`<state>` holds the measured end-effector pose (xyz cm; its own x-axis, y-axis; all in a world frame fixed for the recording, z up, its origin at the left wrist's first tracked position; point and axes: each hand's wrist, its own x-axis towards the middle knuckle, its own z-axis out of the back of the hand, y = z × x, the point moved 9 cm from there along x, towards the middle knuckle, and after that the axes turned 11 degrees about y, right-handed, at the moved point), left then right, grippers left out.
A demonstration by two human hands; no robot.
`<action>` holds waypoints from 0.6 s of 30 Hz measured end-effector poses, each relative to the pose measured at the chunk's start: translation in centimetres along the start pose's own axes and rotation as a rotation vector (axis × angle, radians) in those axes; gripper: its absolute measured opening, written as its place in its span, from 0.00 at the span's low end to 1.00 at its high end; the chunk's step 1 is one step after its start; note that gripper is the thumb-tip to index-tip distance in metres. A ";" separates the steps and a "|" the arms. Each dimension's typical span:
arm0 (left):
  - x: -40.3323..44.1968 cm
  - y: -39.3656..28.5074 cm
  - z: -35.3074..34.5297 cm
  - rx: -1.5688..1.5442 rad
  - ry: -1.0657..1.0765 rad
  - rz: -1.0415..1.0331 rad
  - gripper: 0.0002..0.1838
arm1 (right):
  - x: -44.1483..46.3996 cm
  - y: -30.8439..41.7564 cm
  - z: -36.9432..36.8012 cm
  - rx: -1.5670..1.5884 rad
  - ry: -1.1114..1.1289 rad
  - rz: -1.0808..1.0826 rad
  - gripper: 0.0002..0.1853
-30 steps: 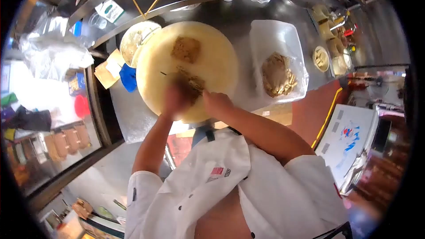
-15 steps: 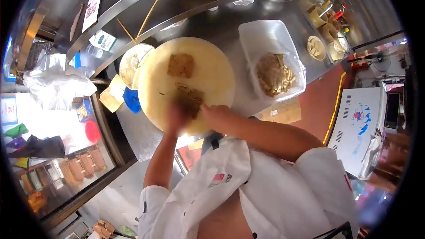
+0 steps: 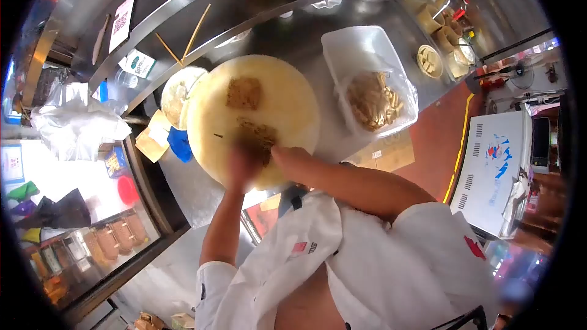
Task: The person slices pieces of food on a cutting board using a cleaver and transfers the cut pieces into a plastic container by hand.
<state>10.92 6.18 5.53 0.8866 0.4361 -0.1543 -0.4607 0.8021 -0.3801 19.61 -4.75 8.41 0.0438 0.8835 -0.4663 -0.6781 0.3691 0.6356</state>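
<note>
A round, pale yellow chopping board (image 3: 293, 95) lies on the steel counter. On it, toward the far side, rests a flat, square brown piece of food (image 3: 244, 93). Nearer to me is a second brown piece (image 3: 264, 131), its surface broken up by cuts. My right hand (image 3: 290, 164) has its fingers curled against the right edge of this nearer piece. My left hand (image 3: 243, 168) is beside it, smeared by motion, with a dark blur just above that I cannot make out. A small dark strip (image 3: 218, 135) lies on the board left of the cut piece.
Right of the board stands a white plastic tub (image 3: 342, 55) with a bag of brown strips (image 3: 373, 101). Left are a bowl (image 3: 177, 95) and a blue cloth (image 3: 179, 145). Chopsticks (image 3: 197, 33) stick up near the shelf edge. Containers (image 3: 431, 18) fill the far right corner.
The whole view has shifted slightly. My left hand stays blurred beside the cut piece, and my right hand keeps its place at that piece's edge. The pieces lie as before.
</note>
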 end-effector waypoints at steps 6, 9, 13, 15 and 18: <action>0.0 -0.1 0.4 0.040 -0.048 -0.016 0.08 | -1.5 1.9 1.4 -0.021 0.067 0.011 0.09; -1.1 -0.1 -1.2 0.134 -0.130 -0.110 0.06 | -0.3 0.2 -0.5 0.028 0.094 -0.113 0.10; -0.6 -0.1 -0.8 0.205 -0.133 -0.127 0.08 | 1.9 -0.2 -1.4 -0.066 0.016 -0.054 0.11; -0.9 -1.9 1.4 0.181 -0.163 -0.160 0.07 | 1.3 -0.1 -0.1 -0.069 0.053 -0.048 0.16; -1.4 -1.9 1.6 0.214 -0.181 -0.140 0.06 | 0.5 -0.6 0.1 -0.085 0.054 -0.074 0.16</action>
<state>10.53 4.67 7.91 0.9291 0.3651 0.0585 -0.3496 0.9189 -0.1825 20.12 -4.46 7.89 0.0578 0.8371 -0.5440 -0.7344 0.4047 0.5449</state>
